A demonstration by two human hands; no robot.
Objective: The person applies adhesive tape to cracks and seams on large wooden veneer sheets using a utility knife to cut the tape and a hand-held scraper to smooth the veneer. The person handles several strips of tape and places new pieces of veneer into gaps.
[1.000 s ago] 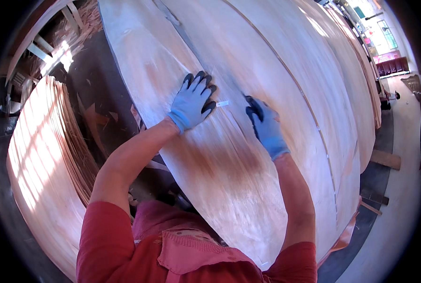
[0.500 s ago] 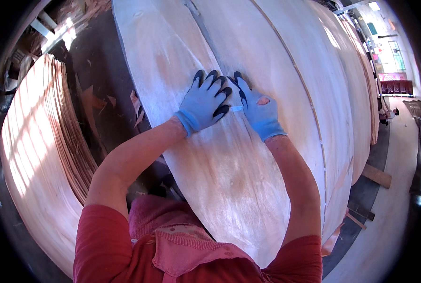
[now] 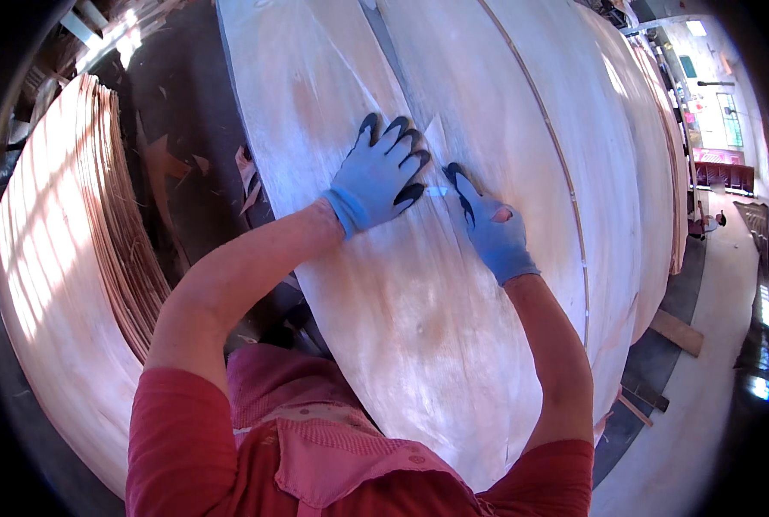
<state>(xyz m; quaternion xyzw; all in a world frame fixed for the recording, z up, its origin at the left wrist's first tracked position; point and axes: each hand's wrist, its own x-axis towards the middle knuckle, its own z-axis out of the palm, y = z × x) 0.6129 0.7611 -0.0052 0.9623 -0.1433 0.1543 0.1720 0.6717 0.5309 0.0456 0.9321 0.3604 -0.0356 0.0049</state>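
My left hand (image 3: 377, 175), in a blue glove with black fingertips, lies flat with fingers spread on a pale wood veneer sheet (image 3: 384, 293). Beside its thumb, a short bluish-white strip of tape (image 3: 437, 191) crosses the seam between two veneer sheets. Just right of the strip is my right hand (image 3: 492, 228), gloved the same way, its fingers curled together and pointing up and left. Its palm side is hidden, so what it holds, if anything, does not show. A hole in that glove bares some skin. Above the strip, a pale pointed sliver (image 3: 434, 138) lies at the seam.
A thick stack of veneer sheets (image 3: 74, 215) stands at the left. Torn veneer scraps (image 3: 162, 164) lie on the dark floor between it and my sheets. A brown board (image 3: 677, 333) juts out at the right. Farther right, a person (image 3: 707, 224) appears small in the background.
My right hand has drawn away from the left, right and slightly down, uncovering the seam and the pale sliver. The left hand stays flat on the veneer. The view has shifted slightly.
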